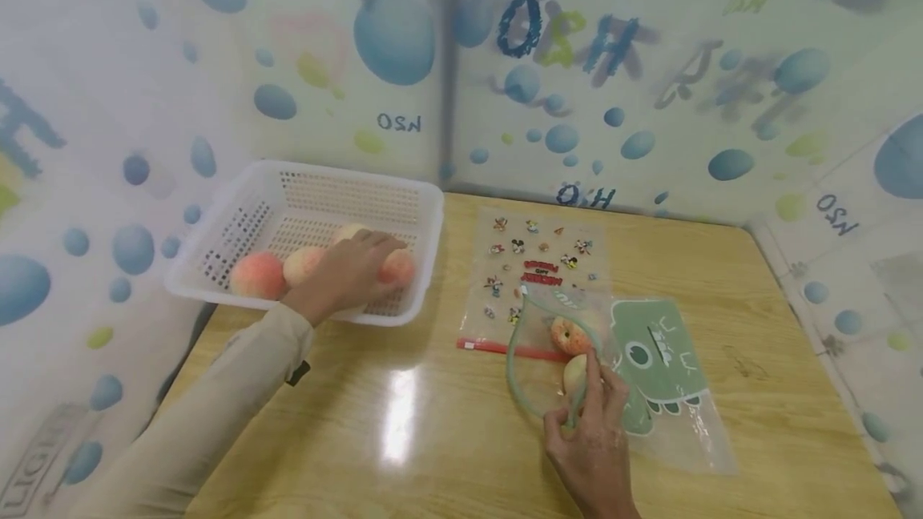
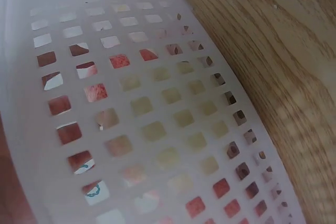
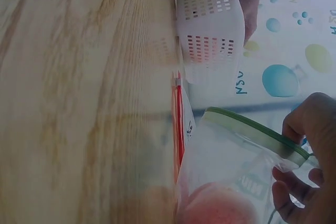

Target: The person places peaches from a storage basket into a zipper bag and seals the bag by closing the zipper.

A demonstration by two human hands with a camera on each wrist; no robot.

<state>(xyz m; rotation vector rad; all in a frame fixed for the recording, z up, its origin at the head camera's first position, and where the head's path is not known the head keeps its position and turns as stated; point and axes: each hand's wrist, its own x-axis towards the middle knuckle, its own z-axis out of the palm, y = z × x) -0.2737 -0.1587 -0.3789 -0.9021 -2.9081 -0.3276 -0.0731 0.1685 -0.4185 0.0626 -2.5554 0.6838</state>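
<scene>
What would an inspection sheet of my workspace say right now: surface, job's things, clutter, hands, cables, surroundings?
Surface: wood-grain table, with a bright glare patch.
Job's things: white basket holds peaches, at least four visible; dinosaur-print zip bag, mouth open, two peaches showing inside.
Clutter: Mickey-print zip bag, flat, partly beneath the dinosaur-print zip bag.
Left hand: in the basket, over a peach; grip unclear.
Right hand: pinches the green zip rim.
Cables: nothing seen.
Surroundings: wall covering with blue bubbles and H2O lettering.
</scene>
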